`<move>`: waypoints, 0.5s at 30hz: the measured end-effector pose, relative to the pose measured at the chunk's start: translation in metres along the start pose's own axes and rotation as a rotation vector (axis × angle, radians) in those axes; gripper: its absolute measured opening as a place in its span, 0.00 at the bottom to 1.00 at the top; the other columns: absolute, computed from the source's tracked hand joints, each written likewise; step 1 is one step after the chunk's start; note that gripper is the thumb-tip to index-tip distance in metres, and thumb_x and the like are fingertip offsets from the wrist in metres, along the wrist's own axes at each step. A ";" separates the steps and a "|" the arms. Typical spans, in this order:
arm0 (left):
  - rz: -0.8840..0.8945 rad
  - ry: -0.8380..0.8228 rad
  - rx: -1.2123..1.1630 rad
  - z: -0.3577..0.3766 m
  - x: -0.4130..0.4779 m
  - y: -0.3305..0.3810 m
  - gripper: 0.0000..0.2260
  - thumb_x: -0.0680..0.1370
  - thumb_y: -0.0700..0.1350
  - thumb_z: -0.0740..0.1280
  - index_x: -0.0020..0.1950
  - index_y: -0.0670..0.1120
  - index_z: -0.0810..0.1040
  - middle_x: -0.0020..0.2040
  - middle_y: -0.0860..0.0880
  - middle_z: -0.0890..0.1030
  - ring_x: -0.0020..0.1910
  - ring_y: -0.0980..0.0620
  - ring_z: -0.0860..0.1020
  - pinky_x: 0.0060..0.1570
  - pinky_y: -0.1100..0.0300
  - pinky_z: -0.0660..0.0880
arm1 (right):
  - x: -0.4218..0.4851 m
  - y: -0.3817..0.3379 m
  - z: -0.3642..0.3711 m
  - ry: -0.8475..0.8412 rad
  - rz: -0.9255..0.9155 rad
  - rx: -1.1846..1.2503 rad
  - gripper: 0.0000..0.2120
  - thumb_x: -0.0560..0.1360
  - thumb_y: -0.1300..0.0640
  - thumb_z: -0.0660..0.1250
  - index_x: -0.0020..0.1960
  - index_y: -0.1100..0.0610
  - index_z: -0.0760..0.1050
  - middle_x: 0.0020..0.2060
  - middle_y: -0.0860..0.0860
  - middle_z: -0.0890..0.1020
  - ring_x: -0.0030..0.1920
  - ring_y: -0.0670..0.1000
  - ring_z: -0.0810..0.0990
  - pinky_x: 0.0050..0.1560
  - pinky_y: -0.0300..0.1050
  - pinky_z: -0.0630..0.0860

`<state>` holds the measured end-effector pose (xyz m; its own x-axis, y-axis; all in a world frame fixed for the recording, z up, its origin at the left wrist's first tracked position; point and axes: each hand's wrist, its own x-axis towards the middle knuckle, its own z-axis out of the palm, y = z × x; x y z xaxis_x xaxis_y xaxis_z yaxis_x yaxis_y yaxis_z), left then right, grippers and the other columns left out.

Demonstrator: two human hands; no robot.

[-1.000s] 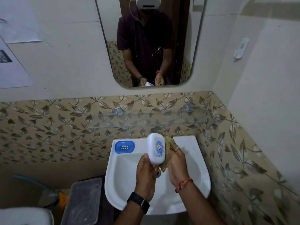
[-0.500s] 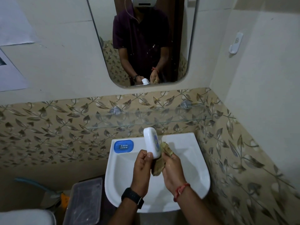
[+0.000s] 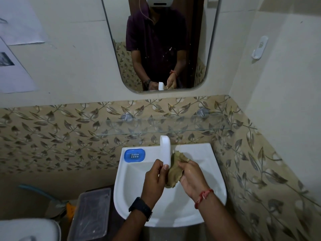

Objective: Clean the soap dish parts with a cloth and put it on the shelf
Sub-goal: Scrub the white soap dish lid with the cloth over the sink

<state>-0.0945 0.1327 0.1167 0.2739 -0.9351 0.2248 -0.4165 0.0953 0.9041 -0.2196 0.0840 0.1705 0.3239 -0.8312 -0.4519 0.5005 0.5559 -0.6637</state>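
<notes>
Mid-clean, nothing shelved yet. Left hand (image 3: 155, 178) is clamped on the lower end of the white soap dish cover (image 3: 165, 151), holding it upright and edge-on over the basin (image 3: 173, 213). Right hand (image 3: 192, 176) is closed around a bunched tan cloth (image 3: 174, 168), which is pressed against the cover's right face, so the wiping of this part looks under way.

The blue soap dish tray (image 3: 134, 155) lies flat on the basin's back-left rim, apart from both hands. Can't tell from here if it has been wiped.

The glass shelf (image 3: 173, 126) on the leaf-pattern tile just above the basin carries nothing of the dish. Cover's top end sits just below the shelf's front edge.

My read on what is left: finish this cover, do the blue tray if not done, fit the two together, set them up on the shelf. Roughly halfway at best.

Mirror (image 3: 156, 49) above reflects the same pose: cover in one hand, cloth in the other. Clear plastic box (image 3: 90, 214) stands lower left beside the basin, not involved.
</notes>
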 end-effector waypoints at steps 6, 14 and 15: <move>-0.046 -0.119 0.011 0.004 -0.013 -0.004 0.10 0.85 0.48 0.60 0.44 0.50 0.72 0.36 0.58 0.80 0.34 0.61 0.75 0.36 0.69 0.69 | -0.001 0.014 -0.009 0.054 -0.295 -0.346 0.17 0.80 0.66 0.61 0.61 0.50 0.82 0.55 0.53 0.86 0.57 0.64 0.81 0.61 0.65 0.76; -0.217 -0.079 -0.257 0.006 -0.018 -0.005 0.21 0.83 0.59 0.60 0.48 0.40 0.73 0.44 0.40 0.78 0.44 0.51 0.75 0.47 0.54 0.75 | 0.009 0.021 -0.007 0.115 -0.322 -0.521 0.19 0.80 0.66 0.61 0.58 0.47 0.83 0.55 0.51 0.86 0.54 0.58 0.84 0.48 0.55 0.84; -0.228 -0.092 -0.285 0.006 -0.019 -0.003 0.22 0.83 0.58 0.60 0.49 0.38 0.72 0.46 0.36 0.77 0.45 0.49 0.75 0.49 0.53 0.75 | 0.012 0.015 -0.004 0.116 -0.368 -0.532 0.18 0.80 0.65 0.61 0.59 0.47 0.82 0.57 0.48 0.85 0.53 0.51 0.83 0.43 0.42 0.82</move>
<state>-0.1033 0.1485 0.1074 0.2477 -0.9687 -0.0162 -0.0925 -0.0403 0.9949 -0.2116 0.0822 0.1525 0.1038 -0.9781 -0.1803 0.0869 0.1895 -0.9780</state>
